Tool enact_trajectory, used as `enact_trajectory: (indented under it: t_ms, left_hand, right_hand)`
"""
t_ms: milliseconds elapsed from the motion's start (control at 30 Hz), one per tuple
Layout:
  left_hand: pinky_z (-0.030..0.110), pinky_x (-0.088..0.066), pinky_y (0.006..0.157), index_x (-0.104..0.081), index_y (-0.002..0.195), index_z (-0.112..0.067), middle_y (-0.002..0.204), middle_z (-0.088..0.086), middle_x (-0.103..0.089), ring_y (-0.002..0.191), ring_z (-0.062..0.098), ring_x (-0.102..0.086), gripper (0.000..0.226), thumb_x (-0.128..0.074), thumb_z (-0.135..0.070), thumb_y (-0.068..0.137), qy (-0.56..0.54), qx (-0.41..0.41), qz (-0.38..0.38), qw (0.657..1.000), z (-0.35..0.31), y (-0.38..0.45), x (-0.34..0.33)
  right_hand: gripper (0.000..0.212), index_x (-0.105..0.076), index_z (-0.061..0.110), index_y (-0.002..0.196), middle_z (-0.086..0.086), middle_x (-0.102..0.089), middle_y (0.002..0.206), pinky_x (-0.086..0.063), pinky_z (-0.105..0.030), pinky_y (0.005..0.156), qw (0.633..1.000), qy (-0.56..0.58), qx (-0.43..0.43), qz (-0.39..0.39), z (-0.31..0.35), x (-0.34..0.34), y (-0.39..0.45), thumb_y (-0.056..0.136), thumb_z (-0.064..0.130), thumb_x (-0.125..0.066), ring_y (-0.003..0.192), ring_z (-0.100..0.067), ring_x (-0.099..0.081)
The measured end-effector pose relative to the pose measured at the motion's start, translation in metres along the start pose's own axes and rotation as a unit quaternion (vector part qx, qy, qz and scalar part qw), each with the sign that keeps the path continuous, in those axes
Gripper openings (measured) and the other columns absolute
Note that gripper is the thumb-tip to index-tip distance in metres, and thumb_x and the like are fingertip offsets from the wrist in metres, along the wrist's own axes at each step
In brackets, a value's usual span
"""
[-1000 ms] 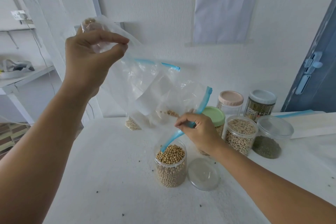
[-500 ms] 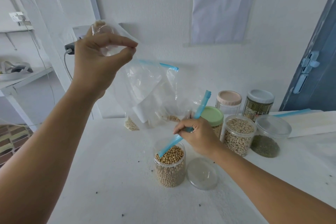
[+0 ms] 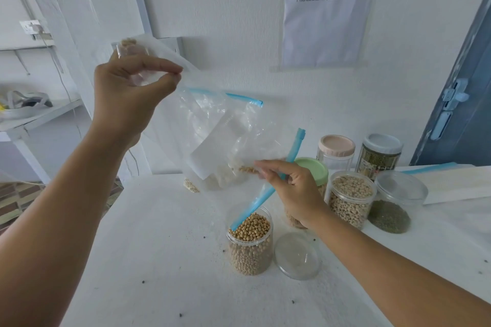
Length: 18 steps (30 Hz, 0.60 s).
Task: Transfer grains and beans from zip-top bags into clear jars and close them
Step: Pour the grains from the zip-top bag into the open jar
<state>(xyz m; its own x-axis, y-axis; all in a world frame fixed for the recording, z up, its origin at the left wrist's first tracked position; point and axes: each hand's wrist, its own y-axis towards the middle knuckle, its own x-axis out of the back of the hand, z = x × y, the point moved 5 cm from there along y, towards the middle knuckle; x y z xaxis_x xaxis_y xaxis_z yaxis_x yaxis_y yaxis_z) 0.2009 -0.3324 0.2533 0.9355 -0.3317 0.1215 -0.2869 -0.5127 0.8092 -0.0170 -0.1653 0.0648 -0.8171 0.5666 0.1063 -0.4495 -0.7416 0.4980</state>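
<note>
- The left hand [image 3: 130,93] is raised in the upper left of the frame, its fingers [image 3: 162,65] and thumb pinching the bottom corner of the clear zip-top bag [image 3: 212,127] so that the bag hangs nearly upside down.
- The right hand [image 3: 295,191] sits lower, right of centre, its fingers pinching the bag's mouth by the blue zip strip [image 3: 265,194]; neither hand is free.
- The bag's long axis slopes from the raised corner at upper left down to the mouth at lower centre. The strip's lower end dips to the rim of the open jar [image 3: 251,244], which stands on the bench [image 3: 164,260] just below and left of the right hand.
- That jar is almost full of round tan beans. A few last beans [image 3: 248,169] sit caught in a fold by the right fingertips, above the jar and slightly up-slope of the mouth.
- My guess is the pour is nearly over: the stragglers need the mouth kept over the jar while the raised corner is shaken or lifted.
- The clear lid [image 3: 297,256] lies flat on the bench just right of the jar, nearer the right hand, so that hand looks better placed to close it.
- Behind stand other jars: a green-lidded jar [image 3: 312,170], a jar of pale grain [image 3: 349,199] and a low tub of dark green grains [image 3: 393,207].
</note>
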Motion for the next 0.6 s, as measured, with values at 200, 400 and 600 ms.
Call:
enact_trajectory:
  t_ms: [200,400,600]
  left_hand:
    - [0.029,-0.043,0.082,-0.083,0.084,-0.044,0.09,-0.002,-0.066,0.095,0.015,-0.055,0.029,-0.085,-0.015,0.083,0.005,-0.001,0.003,1.0,0.0046,-0.0039,0.0002]
    - [0.03,-0.047,0.088,-0.084,0.086,-0.042,0.088,-0.015,-0.069,0.098,0.016,-0.058,0.026,-0.084,-0.016,0.082,0.003,0.008,-0.006,1.0,0.0061,-0.0038,0.0055]
    - [0.028,-0.047,0.087,-0.083,0.085,-0.043,0.086,-0.019,-0.07,0.096,0.011,-0.059,0.029,-0.084,-0.015,0.083,0.008,0.004,-0.002,1.0,0.0053,-0.0061,0.0036]
  right_hand:
    - [0.025,-0.081,0.029,0.097,0.012,-0.078,0.099,-0.052,-0.027,0.1,0.998,-0.045,0.025,-0.035,-0.0002,0.0043,0.0069,0.094,0.006,-0.074,0.105,-0.012,-0.068]
    - [0.02,-0.08,0.028,0.106,0.006,-0.074,0.109,-0.047,-0.02,0.102,1.0,-0.015,0.015,-0.022,0.0033,0.0057,0.0083,0.1,0.013,-0.067,0.113,-0.011,-0.064]
    - [0.029,-0.078,0.03,0.106,0.014,-0.078,0.108,-0.052,-0.023,0.1,0.999,-0.034,0.013,-0.004,0.0033,-0.0004,0.0058,0.101,0.006,-0.064,0.11,-0.006,-0.07]
